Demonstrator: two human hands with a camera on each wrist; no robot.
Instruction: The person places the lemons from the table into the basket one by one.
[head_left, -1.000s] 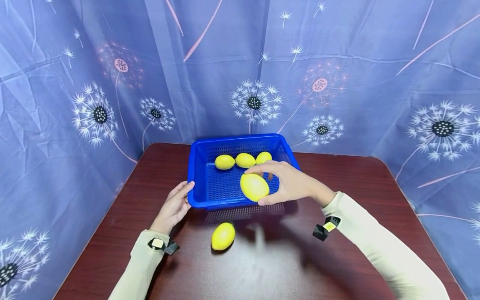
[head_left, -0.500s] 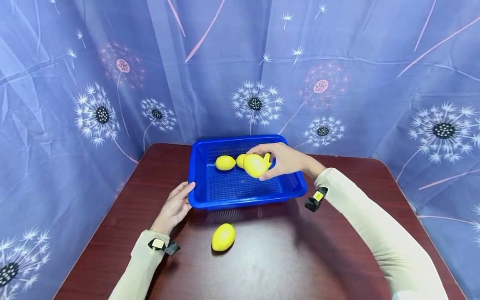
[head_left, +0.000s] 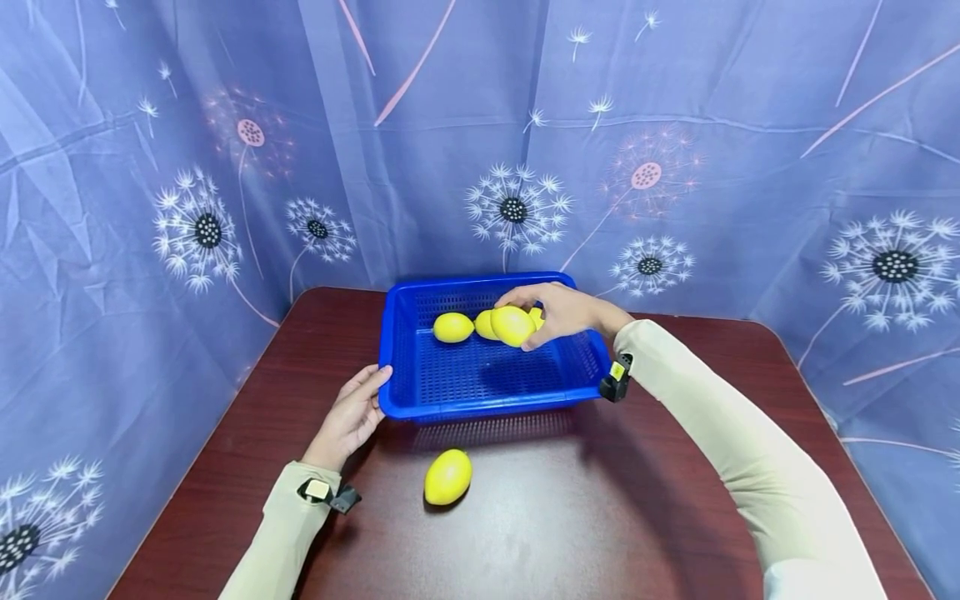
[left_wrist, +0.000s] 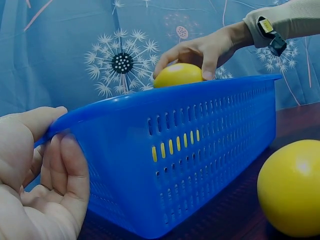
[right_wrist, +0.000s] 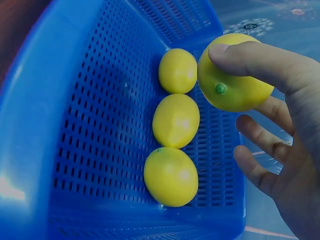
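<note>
A blue perforated plastic basket [head_left: 487,408] stands on the table, and my left hand [head_left: 351,421] pinches its near left rim between thumb and fingers. Above the basket's interior, my right hand [head_left: 558,312] holds a yellow lemon [head_left: 513,326] between thumb and fingers. The right wrist view shows that lemon's green stem end [right_wrist: 221,88], with the other fingers spread loosely. Three lemons lie in a row along the far side inside, such as the leftmost lemon [head_left: 453,327]; the held one partly hides the others in the head view. Another lemon [head_left: 447,477] rests on the table before the basket.
The dark red-brown wooden table [head_left: 570,517] carries the basket near its far edge. A blue curtain [head_left: 420,167] with dandelion prints hangs behind and at both sides. Black straps with small devices sit on both sleeved wrists.
My right hand has carried the lemon away from the basket's near edge, up and back over the row of lemons. My left hand keeps its hold on the rim.
</note>
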